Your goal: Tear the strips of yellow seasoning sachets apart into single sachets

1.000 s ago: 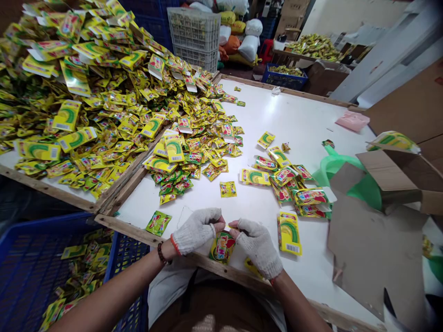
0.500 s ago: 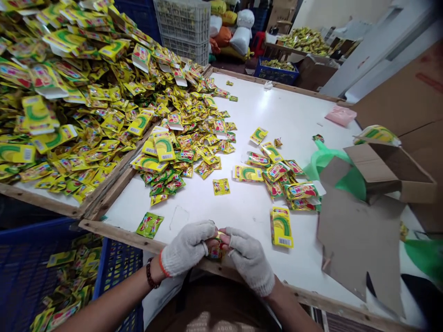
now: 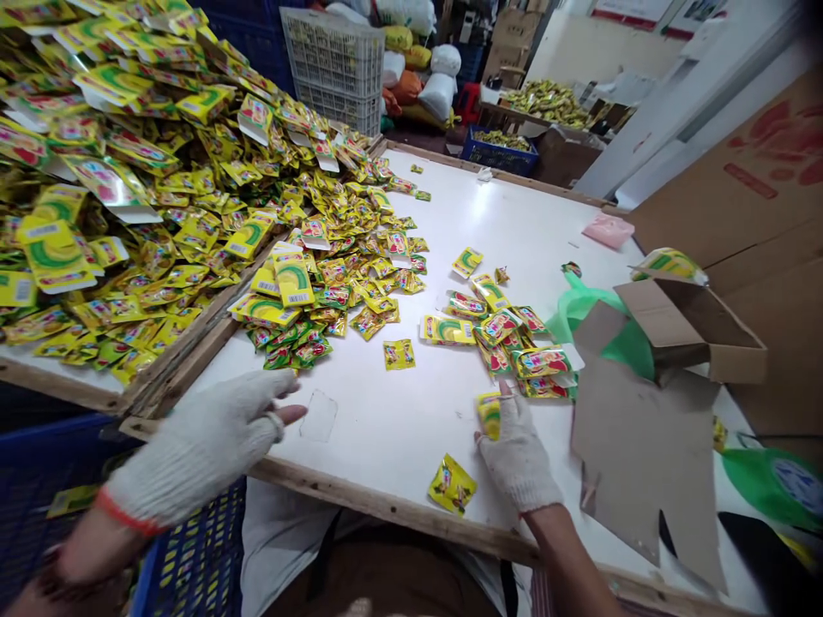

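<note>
My left hand (image 3: 206,437), in a white fingerless-tip glove, hovers over the table's front left edge. Its thumb and fingers are apart, with nothing seen between them. My right hand (image 3: 519,454), gloved alike, is at a small yellow box (image 3: 489,415), thumb on one side and fingers on the other; the glove hides much of the box. Between the hands, near the front edge, lies a yellow packet (image 3: 453,485). Another yellow packet (image 3: 399,354) lies farther back. Beyond my right hand are several boxes and red-green packets (image 3: 501,327) in a loose heap.
A large mound of yellow packets and boxes (image 3: 193,188) fills the left table and spills over its wooden divider (image 3: 193,360). Flattened cardboard (image 3: 643,463), an opened carton (image 3: 736,364) and a green bag (image 3: 579,313) lie right. A blue crate (image 3: 186,548) stands below left.
My hands have parted from a packet they held together at the front edge; a packet now lies there. The left moved left, the right moved right to the yellow box. The green packet at left is now out of sight.
</note>
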A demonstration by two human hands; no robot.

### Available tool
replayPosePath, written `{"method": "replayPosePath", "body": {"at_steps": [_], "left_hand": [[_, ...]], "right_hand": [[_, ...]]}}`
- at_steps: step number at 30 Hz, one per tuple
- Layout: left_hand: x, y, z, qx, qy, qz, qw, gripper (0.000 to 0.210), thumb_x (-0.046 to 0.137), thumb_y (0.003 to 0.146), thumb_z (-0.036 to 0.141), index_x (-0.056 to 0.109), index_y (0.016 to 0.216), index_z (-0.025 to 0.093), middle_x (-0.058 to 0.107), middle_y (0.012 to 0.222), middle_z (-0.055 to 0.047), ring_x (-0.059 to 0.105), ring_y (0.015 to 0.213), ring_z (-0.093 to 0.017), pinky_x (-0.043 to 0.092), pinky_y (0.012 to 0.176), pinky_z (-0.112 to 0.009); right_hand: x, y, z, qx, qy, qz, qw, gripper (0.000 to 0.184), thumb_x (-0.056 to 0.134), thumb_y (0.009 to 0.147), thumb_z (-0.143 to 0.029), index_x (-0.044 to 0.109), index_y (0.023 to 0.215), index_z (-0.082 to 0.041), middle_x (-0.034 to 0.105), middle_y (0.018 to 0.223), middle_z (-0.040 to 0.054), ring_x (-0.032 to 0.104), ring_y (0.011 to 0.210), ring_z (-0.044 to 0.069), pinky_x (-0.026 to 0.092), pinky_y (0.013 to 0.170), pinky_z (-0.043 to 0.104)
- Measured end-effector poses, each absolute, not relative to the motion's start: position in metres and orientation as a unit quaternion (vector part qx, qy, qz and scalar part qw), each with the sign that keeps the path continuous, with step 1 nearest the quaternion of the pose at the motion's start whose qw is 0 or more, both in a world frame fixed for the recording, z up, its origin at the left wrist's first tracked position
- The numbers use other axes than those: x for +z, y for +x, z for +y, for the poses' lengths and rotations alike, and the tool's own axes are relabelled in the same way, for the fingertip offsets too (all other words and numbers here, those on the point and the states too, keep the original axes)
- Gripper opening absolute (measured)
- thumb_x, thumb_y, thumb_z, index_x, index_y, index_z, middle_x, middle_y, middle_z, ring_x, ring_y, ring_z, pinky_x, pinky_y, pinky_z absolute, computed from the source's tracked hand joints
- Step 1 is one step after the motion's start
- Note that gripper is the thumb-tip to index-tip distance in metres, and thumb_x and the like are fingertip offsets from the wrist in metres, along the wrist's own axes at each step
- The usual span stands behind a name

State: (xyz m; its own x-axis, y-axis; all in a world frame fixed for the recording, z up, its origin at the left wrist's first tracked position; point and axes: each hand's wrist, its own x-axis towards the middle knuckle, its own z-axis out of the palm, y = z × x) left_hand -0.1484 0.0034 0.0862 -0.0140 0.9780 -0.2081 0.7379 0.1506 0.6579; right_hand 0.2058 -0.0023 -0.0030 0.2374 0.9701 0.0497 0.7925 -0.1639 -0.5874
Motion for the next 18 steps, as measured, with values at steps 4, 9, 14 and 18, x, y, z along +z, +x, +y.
{"method": "replayPosePath", "body": {"at_steps": [4, 9, 14, 18], "left_hand": [[0.037, -0.076, 0.007, 0.281, 0.549, 0.569, 0.544, 0.043, 0.056, 0.075, 0.038, 0.050, 0.112, 0.017, 0.060, 0.103, -0.008, 0.056, 0.092, -0.020, 0.044, 0.081, -0.033], [-0.018, -0.021, 0.002, 0.416, 0.383, 0.452, 0.690, 0.040, 0.066, 0.068, 0.036, 0.045, 0.093, 0.014, 0.059, 0.088, -0.006, 0.057, 0.079, -0.016, 0.046, 0.073, -0.030], [-0.020, -0.027, -0.008, 0.419, 0.416, 0.541, 0.599, 0.023, 0.063, 0.070, 0.026, 0.044, 0.080, 0.016, 0.051, 0.071, 0.003, 0.050, 0.067, -0.011, 0.041, 0.060, -0.022], [-0.013, -0.028, -0.009, 0.447, 0.425, 0.520, 0.591, 0.025, 0.059, 0.073, 0.024, 0.040, 0.087, 0.019, 0.051, 0.073, 0.004, 0.052, 0.066, -0.011, 0.042, 0.060, -0.022]], "right_hand": [[-0.004, 0.158, -0.004, 0.451, -0.601, -0.532, 0.391, 0.074, 0.056, 0.071, -0.028, 0.021, 0.135, -0.020, 0.054, 0.116, 0.0131, 0.059, 0.098, 0.024, 0.050, 0.079, 0.036], [0.001, 0.120, -0.006, 0.634, -0.435, -0.523, 0.368, 0.042, 0.043, 0.083, -0.038, 0.049, 0.119, -0.016, 0.062, 0.106, 0.0098, 0.060, 0.092, 0.022, 0.050, 0.078, 0.033], [-0.001, 0.123, -0.011, 0.536, -0.518, -0.588, 0.314, 0.032, 0.048, 0.082, -0.038, 0.062, 0.104, -0.017, 0.066, 0.101, 0.0070, 0.060, 0.088, 0.021, 0.050, 0.076, 0.031], [-0.012, 0.121, -0.016, 0.511, -0.577, -0.523, 0.364, 0.035, 0.051, 0.080, -0.034, 0.053, 0.110, -0.016, 0.067, 0.093, 0.0084, 0.063, 0.081, 0.021, 0.053, 0.069, 0.031]]}}
